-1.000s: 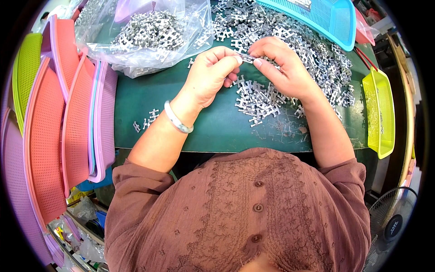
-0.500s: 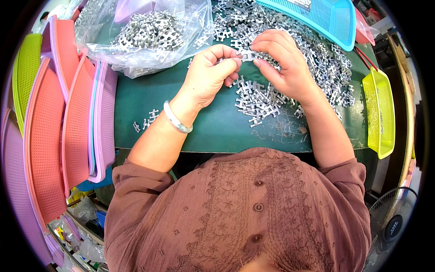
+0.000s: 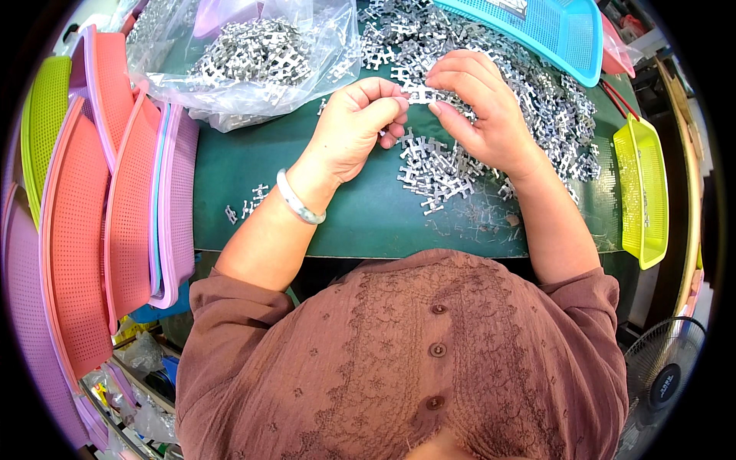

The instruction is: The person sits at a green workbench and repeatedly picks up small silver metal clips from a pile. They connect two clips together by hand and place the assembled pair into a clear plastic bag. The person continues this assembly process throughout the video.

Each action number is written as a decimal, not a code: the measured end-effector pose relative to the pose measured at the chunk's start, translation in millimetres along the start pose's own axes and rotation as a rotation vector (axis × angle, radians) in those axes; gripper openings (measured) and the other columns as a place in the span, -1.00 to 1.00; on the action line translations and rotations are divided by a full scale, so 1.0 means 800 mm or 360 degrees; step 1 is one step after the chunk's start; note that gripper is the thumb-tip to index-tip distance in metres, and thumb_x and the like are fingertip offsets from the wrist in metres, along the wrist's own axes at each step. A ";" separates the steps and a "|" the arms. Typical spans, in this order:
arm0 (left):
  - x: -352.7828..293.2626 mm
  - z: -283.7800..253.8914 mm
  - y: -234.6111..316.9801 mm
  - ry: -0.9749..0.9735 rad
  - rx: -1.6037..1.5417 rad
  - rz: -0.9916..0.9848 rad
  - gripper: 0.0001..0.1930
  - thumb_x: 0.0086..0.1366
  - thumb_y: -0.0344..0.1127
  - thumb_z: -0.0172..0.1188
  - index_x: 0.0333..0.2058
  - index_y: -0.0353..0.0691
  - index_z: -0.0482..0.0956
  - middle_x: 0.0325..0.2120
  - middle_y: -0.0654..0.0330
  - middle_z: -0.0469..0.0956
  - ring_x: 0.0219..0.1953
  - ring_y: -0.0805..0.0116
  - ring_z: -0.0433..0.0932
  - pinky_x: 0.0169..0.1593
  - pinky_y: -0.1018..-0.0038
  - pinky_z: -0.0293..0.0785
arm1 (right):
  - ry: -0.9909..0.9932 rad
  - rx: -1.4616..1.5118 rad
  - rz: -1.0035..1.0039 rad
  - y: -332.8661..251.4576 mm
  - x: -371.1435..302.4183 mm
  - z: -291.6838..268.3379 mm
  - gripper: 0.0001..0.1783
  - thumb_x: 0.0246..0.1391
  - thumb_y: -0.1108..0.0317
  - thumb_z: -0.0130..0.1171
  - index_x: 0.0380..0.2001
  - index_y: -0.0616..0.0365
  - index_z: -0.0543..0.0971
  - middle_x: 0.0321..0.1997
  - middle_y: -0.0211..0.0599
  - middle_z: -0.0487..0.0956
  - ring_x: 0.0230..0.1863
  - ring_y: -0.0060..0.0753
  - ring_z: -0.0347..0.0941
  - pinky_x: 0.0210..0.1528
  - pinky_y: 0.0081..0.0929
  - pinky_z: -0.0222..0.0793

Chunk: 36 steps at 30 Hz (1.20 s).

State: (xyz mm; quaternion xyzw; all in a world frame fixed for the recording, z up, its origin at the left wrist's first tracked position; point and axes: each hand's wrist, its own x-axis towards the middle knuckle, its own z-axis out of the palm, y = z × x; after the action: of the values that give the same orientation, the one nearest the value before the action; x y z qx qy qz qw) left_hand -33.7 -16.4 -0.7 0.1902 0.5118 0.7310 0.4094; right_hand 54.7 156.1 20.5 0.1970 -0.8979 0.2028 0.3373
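A small silvery H-shaped metal piece (image 3: 420, 95) sticks out from the fingertips of my left hand (image 3: 354, 129), which pinches its left end. Some of that hand's fingers are curled under and partly hidden. On the other side of the piece, my right hand (image 3: 491, 115) is curved with thumb and fingers apart, its tips close to the right end; contact there is hard to make out. A large pile of similar metal pieces (image 3: 563, 134) spreads behind and beside my right hand. A smaller heap (image 3: 433, 172) lies on the green tabletop (image 3: 353, 222) just below my hands.
A clear plastic bag (image 3: 230, 111) of such pieces stands at the back left. Stacked perforated baskets (image 3: 77, 245) crowd the left side. A blue basket (image 3: 571, 50) sits at the back right, a yellow-green one (image 3: 652, 192) at the right edge, above a fan (image 3: 663, 383).
The metal piece has turned slightly between the fingertips and its openings show more clearly. Both hands stay almost in place.
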 end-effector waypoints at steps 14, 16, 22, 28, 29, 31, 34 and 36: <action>-0.002 0.006 0.002 -0.0028 -0.0045 -0.0027 -0.90 0.17 -0.38 0.08 -0.33 -0.23 0.43 -0.54 0.28 0.44 -0.55 0.55 0.38 -0.51 0.65 0.29 | 0.0039 0.0019 -0.0019 -0.002 0.002 0.002 -0.77 -0.30 0.53 0.15 -0.42 0.15 0.46 -0.31 -0.31 0.46 -0.16 -0.21 0.36 -0.08 -0.32 0.22; -0.001 0.006 0.000 -0.0048 -0.0036 -0.0003 -0.89 0.16 -0.38 0.09 -0.33 -0.23 0.43 -0.53 0.28 0.44 -0.54 0.55 0.39 -0.50 0.65 0.30 | 0.0059 0.0053 -0.0021 -0.002 0.001 0.003 -0.77 -0.31 0.56 0.15 -0.45 0.15 0.46 -0.33 -0.32 0.46 -0.19 -0.21 0.37 -0.11 -0.33 0.25; -0.001 0.005 -0.002 -0.0039 -0.0026 0.0038 -0.86 0.16 -0.40 0.10 -0.29 -0.25 0.44 -0.51 0.27 0.45 -0.51 0.53 0.40 -0.47 0.64 0.32 | 0.0083 0.0085 -0.0025 -0.003 0.003 0.004 -0.78 -0.33 0.58 0.15 -0.48 0.17 0.45 -0.34 -0.30 0.47 -0.21 -0.20 0.37 -0.15 -0.35 0.28; -0.002 0.004 0.002 -0.0101 -0.0145 -0.0035 -0.83 0.19 -0.40 0.01 -0.25 -0.32 0.43 -0.50 0.22 0.46 -0.51 0.50 0.41 -0.46 0.62 0.33 | 0.0095 0.0123 0.0004 -0.003 0.002 0.003 -0.79 -0.32 0.58 0.15 -0.48 0.18 0.45 -0.35 -0.28 0.47 -0.22 -0.20 0.37 -0.16 -0.36 0.28; -0.002 0.004 0.002 -0.0113 -0.0167 -0.0042 -0.82 0.20 -0.40 -0.02 -0.25 -0.33 0.42 -0.50 0.22 0.46 -0.51 0.49 0.41 -0.46 0.61 0.33 | 0.0094 0.0124 0.0005 -0.003 0.002 0.004 -0.79 -0.32 0.58 0.15 -0.48 0.18 0.45 -0.35 -0.28 0.47 -0.22 -0.20 0.37 -0.16 -0.36 0.28; -0.002 0.004 0.003 -0.0108 -0.0152 -0.0049 -0.82 0.20 -0.39 -0.04 -0.25 -0.34 0.42 -0.50 0.21 0.46 -0.51 0.49 0.41 -0.46 0.60 0.33 | 0.0093 0.0126 0.0007 -0.001 0.002 0.004 -0.79 -0.32 0.58 0.16 -0.48 0.19 0.45 -0.35 -0.28 0.47 -0.22 -0.20 0.37 -0.16 -0.36 0.28; -0.002 0.004 0.003 -0.0106 -0.0153 -0.0061 -0.82 0.20 -0.39 -0.04 -0.25 -0.33 0.42 -0.51 0.21 0.46 -0.52 0.48 0.41 -0.47 0.60 0.33 | 0.0084 0.0134 0.0019 -0.003 0.002 0.003 -0.79 -0.31 0.57 0.16 -0.48 0.19 0.45 -0.35 -0.28 0.47 -0.23 -0.20 0.37 -0.16 -0.36 0.28; -0.002 0.004 0.003 -0.0101 -0.0158 -0.0069 -0.82 0.20 -0.39 -0.04 -0.26 -0.33 0.43 -0.52 0.21 0.46 -0.53 0.48 0.40 -0.49 0.60 0.32 | 0.0081 0.0131 0.0027 -0.003 0.002 0.003 -0.80 -0.31 0.57 0.16 -0.48 0.19 0.45 -0.36 -0.28 0.47 -0.23 -0.20 0.37 -0.17 -0.36 0.28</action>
State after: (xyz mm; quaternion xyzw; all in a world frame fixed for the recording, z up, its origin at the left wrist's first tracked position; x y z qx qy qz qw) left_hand -31.8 -16.0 3.1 0.1816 0.4657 0.7399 0.4501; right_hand 53.8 152.4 20.5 0.1979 -0.8817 0.2472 0.3498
